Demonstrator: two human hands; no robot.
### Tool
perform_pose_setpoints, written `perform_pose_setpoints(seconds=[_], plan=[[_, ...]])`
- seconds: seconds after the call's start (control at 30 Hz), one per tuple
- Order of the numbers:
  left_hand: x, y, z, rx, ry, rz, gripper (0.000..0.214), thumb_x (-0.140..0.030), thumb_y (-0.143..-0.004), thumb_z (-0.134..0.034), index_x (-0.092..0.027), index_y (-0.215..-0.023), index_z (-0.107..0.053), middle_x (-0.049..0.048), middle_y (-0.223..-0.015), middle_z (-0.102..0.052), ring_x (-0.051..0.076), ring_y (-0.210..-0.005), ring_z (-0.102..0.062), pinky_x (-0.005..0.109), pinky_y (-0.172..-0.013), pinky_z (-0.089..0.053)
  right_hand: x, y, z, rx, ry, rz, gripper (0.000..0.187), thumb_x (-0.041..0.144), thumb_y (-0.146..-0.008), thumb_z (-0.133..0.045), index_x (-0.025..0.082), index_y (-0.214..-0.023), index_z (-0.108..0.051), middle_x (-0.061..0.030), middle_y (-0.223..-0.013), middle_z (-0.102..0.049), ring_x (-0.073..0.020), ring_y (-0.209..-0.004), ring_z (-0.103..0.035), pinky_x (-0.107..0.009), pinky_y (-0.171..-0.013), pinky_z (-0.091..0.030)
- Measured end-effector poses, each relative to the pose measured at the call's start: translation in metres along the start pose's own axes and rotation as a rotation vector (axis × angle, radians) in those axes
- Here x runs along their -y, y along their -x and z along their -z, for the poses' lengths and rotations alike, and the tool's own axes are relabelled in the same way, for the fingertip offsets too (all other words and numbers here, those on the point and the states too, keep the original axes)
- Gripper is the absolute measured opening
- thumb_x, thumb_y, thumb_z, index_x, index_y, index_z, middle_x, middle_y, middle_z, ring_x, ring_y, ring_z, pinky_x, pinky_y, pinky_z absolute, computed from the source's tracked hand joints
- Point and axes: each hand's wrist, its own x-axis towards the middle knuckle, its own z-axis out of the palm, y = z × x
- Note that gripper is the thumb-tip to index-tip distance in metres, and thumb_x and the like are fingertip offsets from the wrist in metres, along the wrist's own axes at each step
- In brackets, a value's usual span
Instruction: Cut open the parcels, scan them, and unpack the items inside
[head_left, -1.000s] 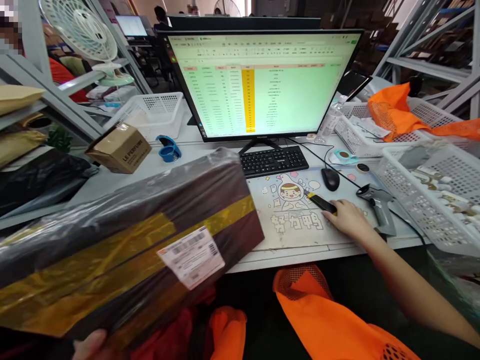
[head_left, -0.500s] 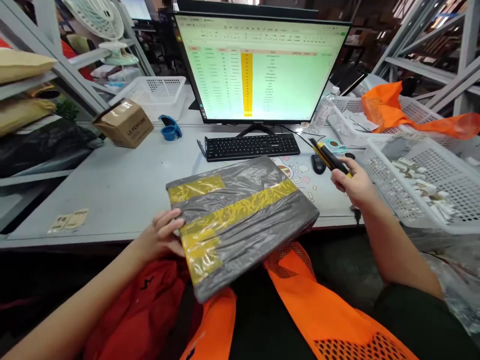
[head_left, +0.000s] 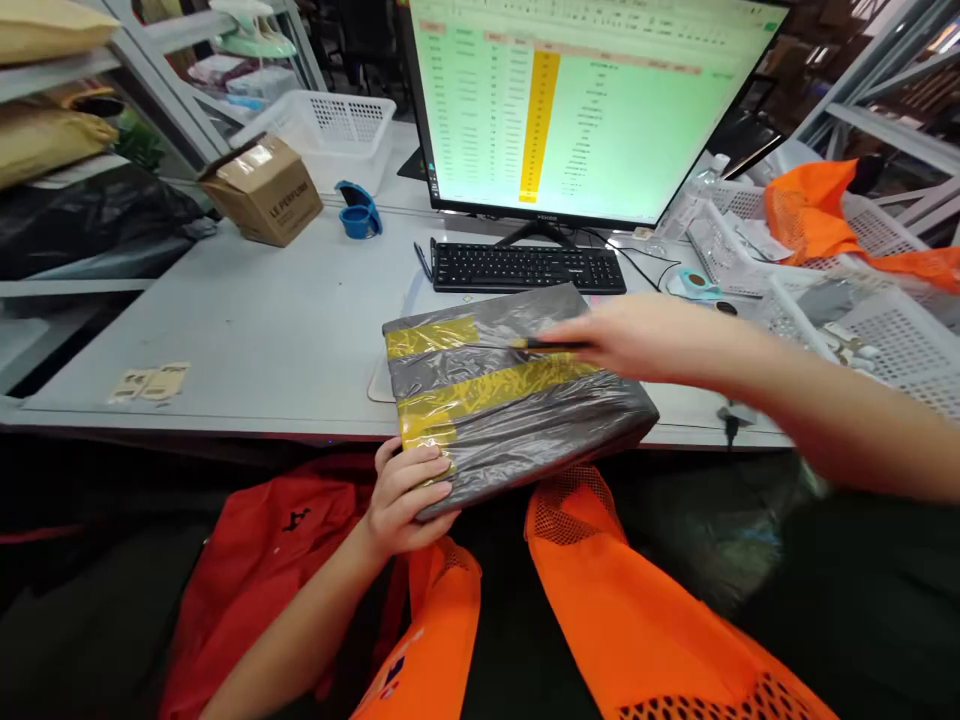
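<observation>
pkg (head_left: 510,425) lengthwise l-r, knife (head_left: 536,344) leftward

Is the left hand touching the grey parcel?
Touching. The head view shows the left hand gripping the parcel at its near corner, fingers lying on its top. The blurred right hand holds a cutter over it.

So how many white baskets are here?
3. Left basket behind the cardboard box; back right basket holding orange cloth; front right basket beside it. Others may be hidden.

free: desk (head_left: 285,330) left of parcel (head_left: 510,400) | blocked: keyboard (head_left: 529,268) behind, basket (head_left: 885,330) right
</observation>
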Motion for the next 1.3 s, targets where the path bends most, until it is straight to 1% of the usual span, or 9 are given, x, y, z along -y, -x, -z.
perform_pose_setpoints(seconds=[0.13, 0.23, 0.4, 0.63, 0.8, 0.9, 1.0, 1.17, 1.3], plan=[[0.002, 0.006, -0.019, -0.123, 0.046, -0.003, 0.038, -0.02, -0.078, -0.075, -0.033, -0.113, -0.065, 0.0006, -0.101, -0.076, 0.026, -0.099, -0.072, 0.053, -0.111, -0.044, -0.074, 0.194, 0.038, 0.18, -0.15, -0.668, 0.045, 0.055, -0.076, -0.087, 0.042, -0.12, -0.082, -0.0121, -0.096, -0.079, -0.0272, -0.071, -0.073, -0.044, -0.06, -0.051], [-0.027, -0.002, -0.055, -0.193, 0.037, 0.018, 0.035, -0.02, -0.078, -0.076, -0.034, -0.109, -0.066, -0.0006, -0.099, -0.075, 0.025, -0.097, -0.071, 0.051, -0.112, -0.037, -0.068, 0.277, 0.047, -0.08, -0.038, -1.179, 0.047, 0.054, -0.068, -0.093, 0.042, -0.113, -0.083, -0.0156, -0.066, -0.067, -0.0198, -0.047, -0.054, -0.05, -0.055, -0.042], [-0.079, -0.037, -0.096, -0.086, 0.313, 0.033, 0.033, -0.03, -0.092, -0.071, -0.033, -0.125, -0.067, 0.0025, -0.105, -0.077, 0.025, -0.107, -0.072, 0.05, -0.11, -0.041, -0.01, 0.168, 0.014, -0.301, -0.152, -0.618, 0.055, 0.063, -0.095, -0.064, 0.031, -0.138, -0.074, -0.0086, -0.079, -0.072, -0.0262, -0.07, -0.066, -0.051, -0.076, -0.057], [0.002, -0.072, -0.072, 0.112, -0.036, 0.16, 0.046, -0.046, -0.089, -0.084, -0.026, -0.129, -0.07, 0.0127, -0.135, -0.072, 0.036, -0.137, -0.058, 0.057, -0.116, -0.042, -0.044, -0.014, -0.023, -0.278, -0.017, -0.398, 0.037, 0.041, -0.102, -0.062, 0.012, -0.122, -0.077, -0.0071, -0.101, -0.075, -0.0318, -0.109, -0.073, -0.053, -0.102, -0.057], [0.016, -0.059, -0.082, 0.006, -0.03, 0.158, 0.041, -0.058, -0.089, -0.082, -0.026, -0.113, -0.076, 0.0104, -0.121, -0.077, 0.033, -0.121, -0.067, 0.051, -0.107, -0.047, -0.021, 0.117, 0.011, -0.124, -0.281, -0.392, 0.046, 0.054, -0.087, -0.077, 0.024, -0.121, -0.079, -0.0026, -0.086, -0.075, -0.0199, -0.074, -0.071, -0.038, -0.076, -0.062], [0.013, -0.069, -0.068, 0.057, -0.065, 0.115, 0.036, -0.055, -0.092, -0.08, -0.026, -0.113, -0.076, 0.0098, -0.123, -0.077, 0.032, -0.116, -0.069, 0.053, -0.108, -0.041, 0.0, 0.268, 0.035, 0.039, -0.599, -0.848, 0.062, 0.051, -0.061, -0.096, 0.032, -0.118, -0.083, -0.0102, -0.079, -0.074, -0.0231, -0.059, -0.065, -0.036, -0.046, -0.052], [0.013, -0.108, -0.055, 0.263, -0.118, 0.11, 0.033, -0.054, -0.102, -0.065, -0.024, -0.109, -0.077, 0.0088, -0.115, -0.078, 0.031, -0.105, -0.07, 0.055, -0.108, -0.038, -0.012, 0.354, 0.019, -0.265, -0.678, -1.218, 0.065, 0.041, -0.051, -0.096, 0.029, -0.114, -0.083, -0.0107, -0.072, -0.069, -0.0206, -0.054, -0.058, -0.041, -0.054, -0.054], [0.0, -0.199, -0.092, 0.766, -0.315, 0.17, 0.052, -0.06, -0.097, -0.069, -0.01, -0.11, -0.077, 0.0206, -0.115, -0.071, 0.041, -0.111, -0.063, 0.051, -0.093, -0.048, -0.079, 0.283, -0.089, -0.489, -0.26, -1.076, 0.049, 0.04, -0.081, -0.067, 0.016, -0.123, -0.075, -0.0178, -0.123, -0.074, -0.0368, -0.123, -0.066, -0.058, -0.116, -0.048], [-0.012, -0.217, -0.125, 0.874, -0.299, 0.162, 0.045, -0.05, -0.103, -0.063, -0.007, -0.112, -0.074, 0.0216, -0.124, -0.064, 0.039, -0.122, -0.056, 0.044, -0.092, -0.051, -0.099, 0.199, -0.143, -0.521, -0.209, -1.107, 0.057, 0.034, -0.089, -0.055, 0.004, -0.137, -0.065, -0.0292, -0.146, -0.059, -0.0429, -0.143, -0.053, -0.065, -0.122, -0.041]])
